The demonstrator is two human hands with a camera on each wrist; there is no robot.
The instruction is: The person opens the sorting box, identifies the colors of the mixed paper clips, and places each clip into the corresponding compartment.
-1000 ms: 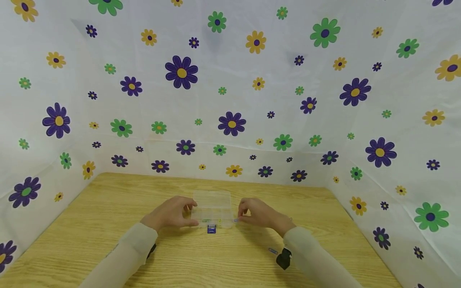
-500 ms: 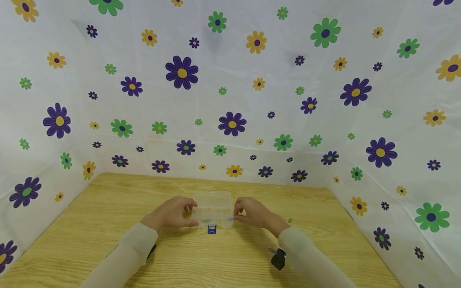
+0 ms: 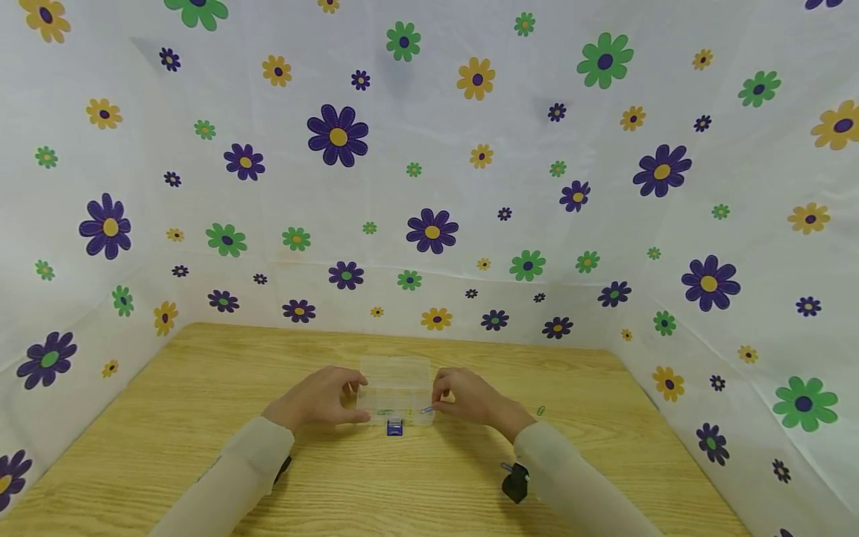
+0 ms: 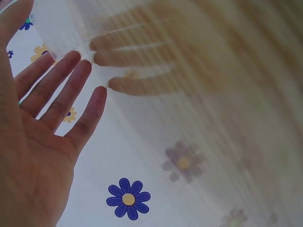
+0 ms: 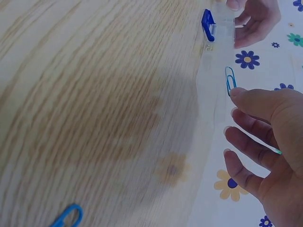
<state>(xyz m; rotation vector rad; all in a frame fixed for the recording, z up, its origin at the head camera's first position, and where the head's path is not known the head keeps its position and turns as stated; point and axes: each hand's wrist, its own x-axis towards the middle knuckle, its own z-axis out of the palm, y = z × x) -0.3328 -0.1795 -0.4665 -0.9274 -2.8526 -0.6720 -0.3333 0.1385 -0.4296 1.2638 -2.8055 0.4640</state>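
A clear plastic box stands on the table, its lid raised at the back and a blue latch at the front. My left hand grips the box's left end, thumb at the front corner and fingers at the rear. Between thumb and forefinger, my right hand pinches a blue paper clip over the box's right end. Inside the box lie a green paper clip and something small and yellow.
A green paper clip lies on the table right of my right hand. Another blue paper clip lies nearer, beside the black wrist camera. Flower-printed white sheeting encloses the back and sides.
My right hand has moved left with the blue paper clip, from beside the box to over its right end. The left hand stays in place on the box.
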